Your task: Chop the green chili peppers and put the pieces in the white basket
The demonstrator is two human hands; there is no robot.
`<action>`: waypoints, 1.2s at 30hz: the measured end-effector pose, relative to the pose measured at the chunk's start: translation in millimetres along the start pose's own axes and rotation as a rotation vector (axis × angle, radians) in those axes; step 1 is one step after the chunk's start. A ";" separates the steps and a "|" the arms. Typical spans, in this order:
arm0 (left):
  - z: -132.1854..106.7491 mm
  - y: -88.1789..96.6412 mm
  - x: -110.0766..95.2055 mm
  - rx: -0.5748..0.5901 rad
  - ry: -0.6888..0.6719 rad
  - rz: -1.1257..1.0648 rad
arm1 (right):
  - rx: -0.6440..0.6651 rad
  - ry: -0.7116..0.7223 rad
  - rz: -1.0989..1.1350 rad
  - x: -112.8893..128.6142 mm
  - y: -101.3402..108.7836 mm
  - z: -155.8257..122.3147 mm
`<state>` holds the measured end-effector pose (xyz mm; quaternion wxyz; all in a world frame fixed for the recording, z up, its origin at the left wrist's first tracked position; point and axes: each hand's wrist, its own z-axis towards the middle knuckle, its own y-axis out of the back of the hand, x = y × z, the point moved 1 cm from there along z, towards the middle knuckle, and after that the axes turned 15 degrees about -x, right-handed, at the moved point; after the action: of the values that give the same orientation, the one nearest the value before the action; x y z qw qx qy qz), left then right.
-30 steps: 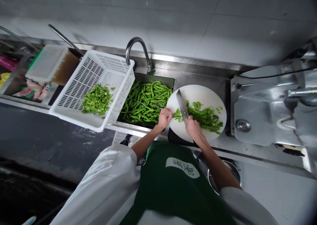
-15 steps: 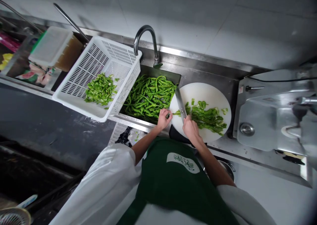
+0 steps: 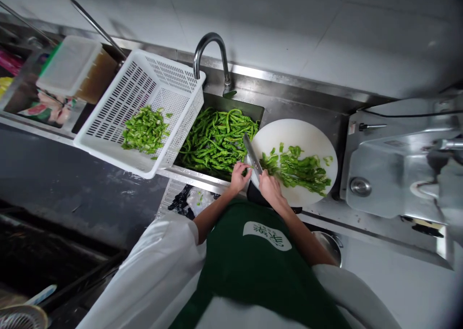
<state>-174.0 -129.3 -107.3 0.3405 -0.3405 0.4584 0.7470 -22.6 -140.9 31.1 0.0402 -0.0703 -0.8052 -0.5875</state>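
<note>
Chopping is in hand: the right hand has its grip closed on the knife, the left hand pinches a pepper at the left edge of the cutting board, and the next stroke calls for keeping that hand clear.

Basket: white, slotted, tilted, at 10 o'clock; cut green pieces heaped inside.
Faucet: curved steel, 12 o'clock.
Tub: lidded, far 10 o'clock, contents possibly brown liquid.
Machine: steel, 3 o'clock.
Bowl: steel, 5 o'clock, partly hidden.
</note>
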 end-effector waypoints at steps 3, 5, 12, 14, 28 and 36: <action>2.8 -8.4 -0.9 0.096 -0.047 0.033 | -0.017 -0.039 0.035 -16.1 8.1 -4.3; 7.0 -15.1 -5.5 0.111 -0.078 0.077 | -0.070 -0.092 0.027 -44.1 19.8 -12.6; 15.0 -56.2 -35.8 0.242 -0.267 0.081 | -0.249 -0.479 -0.177 -185.9 53.8 -57.0; 19.8 -77.5 -43.0 0.249 -0.278 0.084 | -0.245 -0.546 -0.196 -213.6 48.8 -62.4; 4.8 -121.2 -80.5 0.303 -0.312 0.030 | -0.241 -0.465 0.018 -231.8 5.0 -56.8; -18.7 -137.0 -109.7 0.335 -0.243 0.328 | -0.210 -0.726 1.116 -338.5 -51.1 -101.6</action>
<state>0.9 -120.4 -85.8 0.3190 -0.1082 0.5806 0.7413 301.4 -275.2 -35.6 0.0575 -0.6722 -0.5492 -0.4931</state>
